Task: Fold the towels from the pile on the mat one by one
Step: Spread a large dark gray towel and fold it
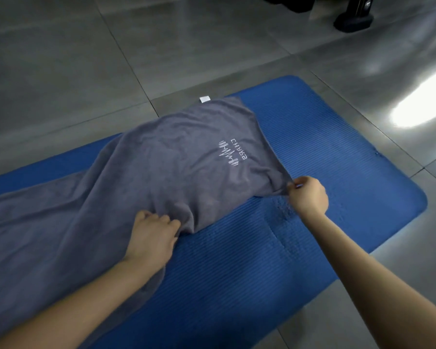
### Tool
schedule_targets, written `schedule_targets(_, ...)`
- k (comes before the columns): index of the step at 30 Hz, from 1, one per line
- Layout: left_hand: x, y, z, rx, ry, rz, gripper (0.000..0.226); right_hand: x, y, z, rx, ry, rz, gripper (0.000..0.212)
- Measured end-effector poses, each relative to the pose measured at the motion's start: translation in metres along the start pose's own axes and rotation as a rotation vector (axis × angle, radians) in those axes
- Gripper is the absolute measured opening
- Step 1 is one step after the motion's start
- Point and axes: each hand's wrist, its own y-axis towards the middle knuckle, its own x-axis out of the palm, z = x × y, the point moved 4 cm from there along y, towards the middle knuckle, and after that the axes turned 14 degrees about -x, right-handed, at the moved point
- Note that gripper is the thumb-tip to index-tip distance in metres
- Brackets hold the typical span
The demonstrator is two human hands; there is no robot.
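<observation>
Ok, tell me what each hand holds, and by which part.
Both hold the grey towel: the right hand pinches its near right corner, the left hand grips a bunch of its near edge.

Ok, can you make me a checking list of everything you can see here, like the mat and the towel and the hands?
Surface: blue mat lying on a grey tiled floor.
Job's things: one grey towel spread across the mat, running out of view on the left; its far end, with a white label, reaches past the mat onto the floor. White stitched logo faces up. No pile in view.
Clutter: nothing seen.
Grippers: left hand grips the towel's near edge; right hand pinches its near right corner.
Cables: nothing seen.
Surroundings: dark stand foot at the top right; bright glare on the tiles at the right.
</observation>
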Motion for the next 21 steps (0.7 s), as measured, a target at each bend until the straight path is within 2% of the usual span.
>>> schedule_targets(2, -0.007, 0.010, -0.011, -0.107, -0.224, -0.020, 0.014, -0.025, 0.014, 0.021, 0.072, 0.017, 0.079, 0.014)
schedule_targets(4, -0.012, 0.023, -0.021, -0.255, -0.483, -0.217, 0.011, -0.053, 0.030, 0.046, 0.128, -0.007, 0.136, 0.015)
schedule_targets(6, -0.013, 0.030, -0.020, -0.286, -0.654, -0.398, 0.011, -0.072, 0.041, 0.065, 0.151, -0.044, 0.148, 0.016)
schedule_targets(7, -0.014, 0.032, -0.017, -0.246, -0.592, -0.430, 0.013, -0.075, 0.044, 0.071, 0.151, -0.083, 0.133, 0.018)
schedule_targets(9, -0.013, 0.031, -0.011, -0.157, -0.322, -0.418, 0.025, -0.072, 0.042, 0.074, 0.101, -0.294, 0.056, 0.027)
schedule_targets(12, -0.021, 0.026, -0.010, -0.070, -0.136, -0.312, 0.035, -0.054, 0.018, 0.049, -0.180, -0.589, 0.034, 0.033)
schedule_targets(16, -0.039, -0.003, -0.032, 0.064, 0.023, -0.232, 0.029, -0.015, -0.046, -0.009, -0.711, -0.501, 0.088, 0.014)
schedule_targets(18, -0.052, -0.029, -0.048, 0.175, 0.036, -0.111, 0.020, 0.009, -0.086, -0.042, -0.983, -0.460, 0.023, 0.005)
schedule_targets(21, -0.061, -0.077, -0.082, 0.188, 0.052, -0.007, 0.032, 0.045, -0.142, -0.080, -1.274, -0.405, -0.136, 0.015)
